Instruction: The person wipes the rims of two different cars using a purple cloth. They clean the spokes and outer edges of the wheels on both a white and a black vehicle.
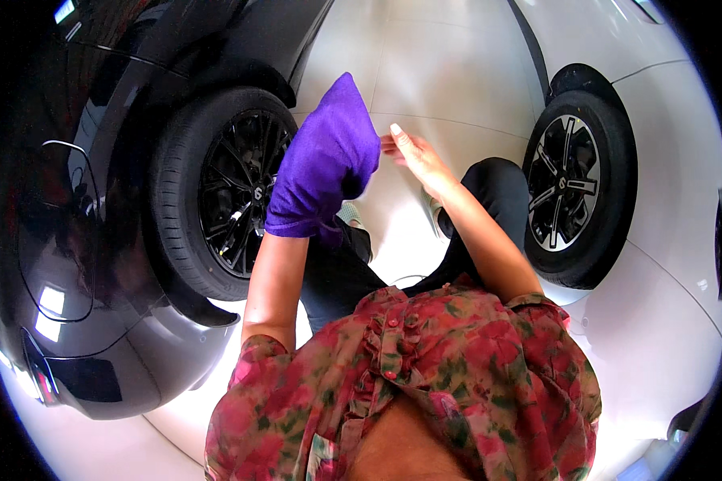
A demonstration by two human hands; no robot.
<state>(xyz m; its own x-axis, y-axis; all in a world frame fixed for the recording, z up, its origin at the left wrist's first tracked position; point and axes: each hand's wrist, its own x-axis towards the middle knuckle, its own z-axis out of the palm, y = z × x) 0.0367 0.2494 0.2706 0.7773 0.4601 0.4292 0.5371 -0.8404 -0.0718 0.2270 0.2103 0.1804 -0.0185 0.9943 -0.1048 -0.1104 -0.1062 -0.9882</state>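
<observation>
A purple cloth (pixel 321 156) covers my whole left hand like a mitt, rising to a pointed tip and gathered around the wrist. Bare forearm (pixel 277 280) shows below it, while the fingers inside are hidden. Close to the cloth's right edge is my right hand (pixel 415 156), with its thumb raised and fingers stretched toward the fabric. Whether those fingertips touch the cloth I cannot tell. Nothing shows in the right hand.
On the left stands a glossy black car (pixel 128 321) with a black-spoked wheel (pixel 168 188). A white car (pixel 658 144) with a black and silver wheel (pixel 565 184) is on the right. Between them lies a pale tiled floor (pixel 425 64), where I am, knees bent.
</observation>
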